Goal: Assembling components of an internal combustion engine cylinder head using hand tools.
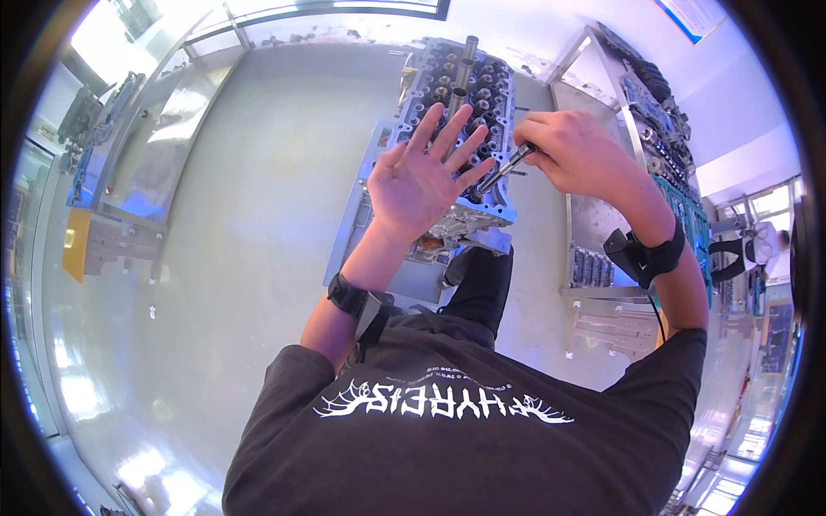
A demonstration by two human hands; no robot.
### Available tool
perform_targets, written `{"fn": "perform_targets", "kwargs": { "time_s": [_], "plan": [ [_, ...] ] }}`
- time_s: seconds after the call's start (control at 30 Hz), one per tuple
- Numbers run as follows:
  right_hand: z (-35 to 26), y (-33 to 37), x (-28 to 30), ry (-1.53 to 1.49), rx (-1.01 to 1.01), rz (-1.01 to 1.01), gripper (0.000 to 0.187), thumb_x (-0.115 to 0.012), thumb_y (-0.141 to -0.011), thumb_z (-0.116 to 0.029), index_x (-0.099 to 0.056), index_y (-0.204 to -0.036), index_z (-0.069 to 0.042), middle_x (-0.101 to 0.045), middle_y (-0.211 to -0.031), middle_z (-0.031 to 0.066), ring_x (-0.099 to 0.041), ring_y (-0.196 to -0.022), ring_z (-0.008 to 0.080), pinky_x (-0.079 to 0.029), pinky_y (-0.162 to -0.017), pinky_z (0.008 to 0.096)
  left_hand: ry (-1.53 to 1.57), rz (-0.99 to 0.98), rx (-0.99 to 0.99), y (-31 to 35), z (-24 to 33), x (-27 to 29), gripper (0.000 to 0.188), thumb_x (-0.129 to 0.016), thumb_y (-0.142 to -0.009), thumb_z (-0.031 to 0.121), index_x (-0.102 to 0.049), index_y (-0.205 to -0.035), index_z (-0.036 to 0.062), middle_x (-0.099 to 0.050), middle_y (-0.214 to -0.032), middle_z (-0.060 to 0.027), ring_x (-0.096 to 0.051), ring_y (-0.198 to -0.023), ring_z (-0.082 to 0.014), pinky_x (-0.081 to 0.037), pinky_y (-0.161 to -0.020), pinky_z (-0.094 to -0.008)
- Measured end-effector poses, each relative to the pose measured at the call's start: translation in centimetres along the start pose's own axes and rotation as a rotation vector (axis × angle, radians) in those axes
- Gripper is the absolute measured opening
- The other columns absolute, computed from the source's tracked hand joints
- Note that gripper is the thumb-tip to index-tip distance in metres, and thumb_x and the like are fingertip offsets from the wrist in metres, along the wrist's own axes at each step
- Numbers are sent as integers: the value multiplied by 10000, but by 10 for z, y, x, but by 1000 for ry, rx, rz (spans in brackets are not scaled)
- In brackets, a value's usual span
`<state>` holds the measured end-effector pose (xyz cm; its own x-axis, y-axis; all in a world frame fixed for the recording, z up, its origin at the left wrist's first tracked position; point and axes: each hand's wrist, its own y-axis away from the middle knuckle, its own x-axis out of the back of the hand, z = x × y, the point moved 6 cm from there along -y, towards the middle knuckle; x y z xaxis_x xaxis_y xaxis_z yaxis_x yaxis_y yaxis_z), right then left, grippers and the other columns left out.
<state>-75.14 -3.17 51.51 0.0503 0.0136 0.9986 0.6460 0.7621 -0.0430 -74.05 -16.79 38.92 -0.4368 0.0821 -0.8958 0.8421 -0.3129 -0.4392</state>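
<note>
A metal engine cylinder head (502, 103), with several valve springs and bolt holes in rows, stands in front of me. My left hand (422, 185) hovers over its near left part, palm showing and fingers spread, holding nothing. Closed around the upper end of a socket wrench (506, 168) is my right hand (572, 150), at the right side of the engine. The wrench's shiny shaft slants down and left, its lower end at the near right corner of the cylinder head. Upright metal tubes (466, 69) line its middle. My left hand hides some of the springs.
A metal rack (594, 219) with engine parts stands on the right, and another metal bench (185, 112) on the left. Grey floor (249, 181) stretches left of the engine. Farther right is another person (761, 245). My leg (477, 288) is close to the engine stand.
</note>
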Motion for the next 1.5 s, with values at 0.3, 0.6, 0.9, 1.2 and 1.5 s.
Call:
{"fn": "perform_targets", "kwargs": {
  "time_s": [0.3,0.6,0.9,1.2,1.5],
  "plan": [
    [4,-8,-13,250,-25,35,379,-611,-890,-332,-622,-675,-20,-593,-586,152,-621,-594,352,-499,-586,419,171,41,-19,4,2,3,729,-489,-898,554,-300,-1490,171,-178,-1579,-132,-148,-1452,-369,-82,-1156,-624],
    [3,-13,-2,236,-145,-114,418,-622,-870,-422,-665,-787,-15,-617,-649,158,-637,-662,341,-502,-618,416,-1770,-153,-11,10,0,36,348,-642,-862,176,-575,-1189,79,-653,-1130,-113,-619,-1083,-278,-486,-929,-393],
    [-5,-8,3,18,13,-108,202,-705,-786,-147,-612,-925,-35,-635,-917,125,-622,-891,334,-481,-746,431,-2154,-197,-155,10,-15,40,291,-734,-768,147,-623,-1027,71,-647,-876,-81,-638,-840,-279,-512,-739,-381],
    [2,-11,-12,193,11,30,386,-633,-878,-346,-582,-677,-20,-588,-606,151,-617,-622,353,-479,-586,424,-2064,-137,8,7,-10,44,277,-736,-756,127,-620,-1003,80,-654,-911,-74,-649,-823,-274,-519,-713,-364],
    [9,-17,-19,318,-10,17,501,-582,-880,-515,-634,-684,-57,-555,-524,130,-598,-536,325,-468,-523,395,-2050,-400,-5,9,-15,38,277,-731,-718,109,-693,-989,154,-654,-1084,-19,-619,-982,-238,-525,-826,-366]
  ]
}}
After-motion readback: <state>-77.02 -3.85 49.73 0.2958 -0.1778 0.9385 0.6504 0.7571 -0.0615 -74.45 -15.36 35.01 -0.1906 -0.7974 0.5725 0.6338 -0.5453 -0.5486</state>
